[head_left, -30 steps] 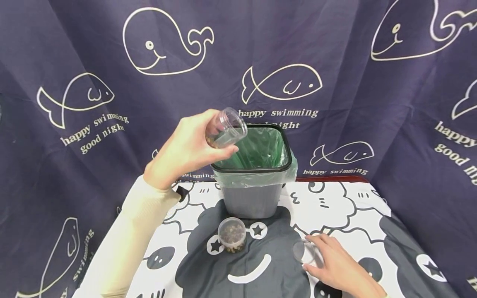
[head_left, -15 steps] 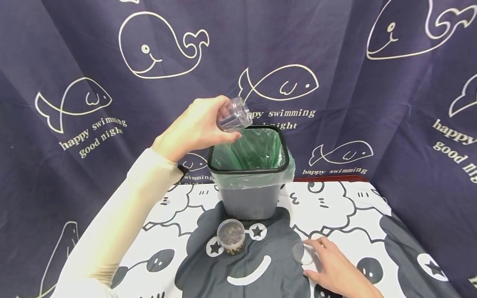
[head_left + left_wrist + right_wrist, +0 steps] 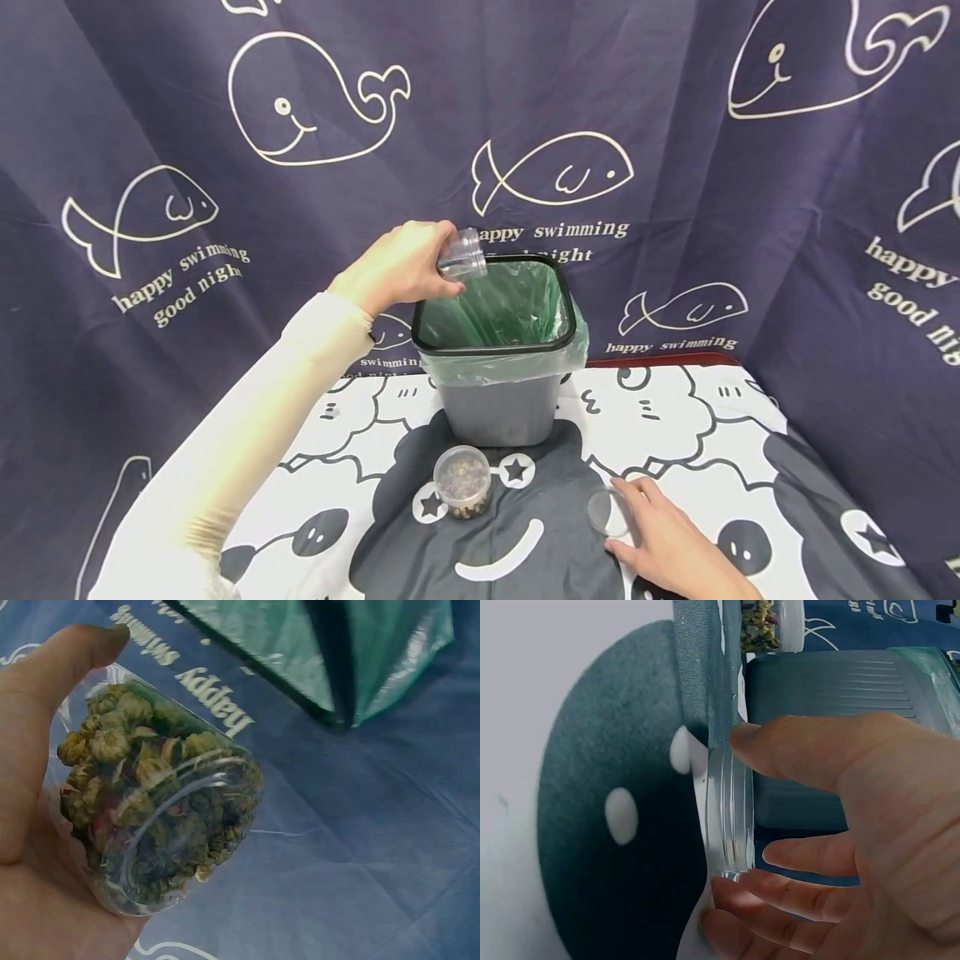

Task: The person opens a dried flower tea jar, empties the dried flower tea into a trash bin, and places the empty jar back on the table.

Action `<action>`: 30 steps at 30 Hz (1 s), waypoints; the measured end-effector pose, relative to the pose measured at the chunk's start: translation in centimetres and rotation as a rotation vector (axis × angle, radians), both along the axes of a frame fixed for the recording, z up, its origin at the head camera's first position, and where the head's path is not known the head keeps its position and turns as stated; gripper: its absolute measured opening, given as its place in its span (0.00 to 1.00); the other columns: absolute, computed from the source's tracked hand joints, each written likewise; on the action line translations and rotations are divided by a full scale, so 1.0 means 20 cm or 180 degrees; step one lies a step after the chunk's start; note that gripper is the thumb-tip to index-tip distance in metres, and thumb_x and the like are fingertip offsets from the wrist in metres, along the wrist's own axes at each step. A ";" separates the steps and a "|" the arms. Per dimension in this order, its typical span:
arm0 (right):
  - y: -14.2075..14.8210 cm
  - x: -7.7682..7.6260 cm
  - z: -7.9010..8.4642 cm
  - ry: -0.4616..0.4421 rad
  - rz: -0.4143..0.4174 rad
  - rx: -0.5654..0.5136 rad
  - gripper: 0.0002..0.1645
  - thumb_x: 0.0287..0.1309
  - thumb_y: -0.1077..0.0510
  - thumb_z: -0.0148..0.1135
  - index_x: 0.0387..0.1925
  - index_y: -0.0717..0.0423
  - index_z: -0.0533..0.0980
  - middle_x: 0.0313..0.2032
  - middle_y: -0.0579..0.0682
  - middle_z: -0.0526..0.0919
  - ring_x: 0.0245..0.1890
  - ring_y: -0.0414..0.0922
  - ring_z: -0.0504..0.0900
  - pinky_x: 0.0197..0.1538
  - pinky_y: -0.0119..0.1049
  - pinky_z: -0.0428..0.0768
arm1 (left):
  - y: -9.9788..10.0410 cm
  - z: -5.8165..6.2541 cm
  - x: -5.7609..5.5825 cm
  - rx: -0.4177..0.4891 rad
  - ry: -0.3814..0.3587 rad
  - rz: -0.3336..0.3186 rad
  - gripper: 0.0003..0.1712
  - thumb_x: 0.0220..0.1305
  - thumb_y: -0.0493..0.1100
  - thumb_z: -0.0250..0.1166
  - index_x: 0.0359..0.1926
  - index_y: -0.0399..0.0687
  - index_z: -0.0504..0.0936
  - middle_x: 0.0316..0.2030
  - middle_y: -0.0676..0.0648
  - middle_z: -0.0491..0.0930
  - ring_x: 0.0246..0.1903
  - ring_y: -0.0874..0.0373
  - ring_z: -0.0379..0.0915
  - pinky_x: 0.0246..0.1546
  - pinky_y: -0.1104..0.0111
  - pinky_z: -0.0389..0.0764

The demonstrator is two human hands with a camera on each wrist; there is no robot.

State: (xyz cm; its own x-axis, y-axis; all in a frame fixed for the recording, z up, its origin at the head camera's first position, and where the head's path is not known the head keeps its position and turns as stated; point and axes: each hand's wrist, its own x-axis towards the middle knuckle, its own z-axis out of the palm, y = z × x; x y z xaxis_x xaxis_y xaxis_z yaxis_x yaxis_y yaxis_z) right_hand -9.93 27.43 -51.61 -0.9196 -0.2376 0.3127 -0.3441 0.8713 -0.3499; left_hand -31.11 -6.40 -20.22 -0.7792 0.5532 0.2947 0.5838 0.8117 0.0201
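Note:
My left hand [image 3: 397, 267] grips a clear plastic jar [image 3: 463, 254] over the left rim of the lined bin [image 3: 495, 408], its mouth tipped to the right. In the left wrist view, dried flower buds [image 3: 154, 765] fill much of that jar [image 3: 187, 832]; in the head view its visible part looks clear. At the right, my right hand [image 3: 663, 537] holds a round clear lid [image 3: 602, 512] low over the cloth, thumb on one side and fingers on the other. The right wrist view shows the ridged edge of the lid [image 3: 731, 810] between them.
A second lidded jar [image 3: 462, 483] with dried flowers stands in front of the bin. A green liner [image 3: 517, 367] folds over the bin's black rim. The table has a black-and-white cartoon cloth [image 3: 637, 433]; a navy curtain [image 3: 555, 83] hangs behind.
My left hand has risen with the jar, then come down nearer the bin's rim, the jar tipping further. Brownish contents seen in it earlier no longer show in the head view.

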 end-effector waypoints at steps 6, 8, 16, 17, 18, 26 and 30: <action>-0.01 -0.02 -0.01 0.0044 0.0050 0.0058 0.44 0.38 0.48 0.85 0.58 0.58 0.79 0.46 0.43 0.76 0.40 0.41 0.81 0.44 0.43 0.83 | -0.03 -0.04 -0.04 -0.0133 -0.0041 0.0016 0.28 0.46 0.55 0.79 0.44 0.48 0.78 0.34 0.50 0.78 0.36 0.51 0.76 0.41 0.54 0.78; -0.01 -0.02 -0.01 0.0048 0.0071 0.0059 0.43 0.38 0.49 0.85 0.58 0.59 0.79 0.45 0.43 0.76 0.39 0.41 0.81 0.44 0.42 0.83 | -0.03 -0.05 -0.05 -0.0175 -0.0019 0.0010 0.28 0.45 0.55 0.80 0.41 0.48 0.77 0.34 0.51 0.78 0.36 0.51 0.76 0.41 0.54 0.78; -0.02 -0.03 -0.01 -0.0071 0.0026 0.0076 0.41 0.41 0.49 0.84 0.58 0.58 0.80 0.45 0.44 0.76 0.38 0.42 0.81 0.44 0.44 0.83 | -0.01 -0.06 -0.06 -0.0402 0.0012 -0.0051 0.28 0.44 0.52 0.80 0.43 0.48 0.77 0.35 0.50 0.81 0.38 0.49 0.79 0.43 0.51 0.80; -0.02 -0.03 -0.01 -0.0083 0.0027 0.0086 0.40 0.41 0.49 0.84 0.58 0.58 0.80 0.45 0.44 0.76 0.38 0.41 0.80 0.43 0.43 0.82 | 0.00 -0.06 -0.06 -0.0427 0.0019 -0.0065 0.29 0.44 0.52 0.80 0.43 0.47 0.77 0.35 0.49 0.81 0.39 0.48 0.79 0.43 0.50 0.80; -0.02 -0.03 -0.01 -0.0093 0.0025 0.0094 0.40 0.41 0.49 0.84 0.58 0.58 0.80 0.44 0.43 0.76 0.37 0.41 0.80 0.43 0.43 0.82 | 0.00 -0.06 -0.06 -0.0451 0.0025 -0.0078 0.29 0.44 0.51 0.80 0.44 0.47 0.77 0.36 0.49 0.82 0.39 0.48 0.79 0.44 0.50 0.81; -0.02 -0.04 -0.01 -0.0047 0.0058 0.0139 0.39 0.41 0.49 0.84 0.56 0.58 0.80 0.42 0.42 0.75 0.34 0.38 0.76 0.40 0.41 0.81 | 0.02 -0.07 -0.06 -0.0721 0.0108 -0.0111 0.30 0.42 0.50 0.81 0.44 0.46 0.78 0.39 0.47 0.83 0.42 0.45 0.81 0.46 0.49 0.81; -0.02 -0.04 -0.01 -0.0005 0.0059 0.0137 0.39 0.40 0.50 0.84 0.56 0.58 0.81 0.42 0.42 0.75 0.34 0.38 0.77 0.40 0.41 0.81 | 0.02 -0.08 -0.07 -0.0807 0.0234 -0.0168 0.29 0.42 0.50 0.81 0.44 0.46 0.78 0.39 0.46 0.83 0.43 0.44 0.81 0.47 0.49 0.81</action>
State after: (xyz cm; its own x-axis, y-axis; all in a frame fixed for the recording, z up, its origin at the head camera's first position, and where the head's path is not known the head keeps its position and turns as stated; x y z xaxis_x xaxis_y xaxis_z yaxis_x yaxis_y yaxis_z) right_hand -10.78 26.96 -51.88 -0.9155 -0.2677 0.3003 -0.3597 0.8791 -0.3128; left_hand -32.50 -5.92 -21.80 -0.7291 0.6557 0.1962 0.6177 0.7538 -0.2240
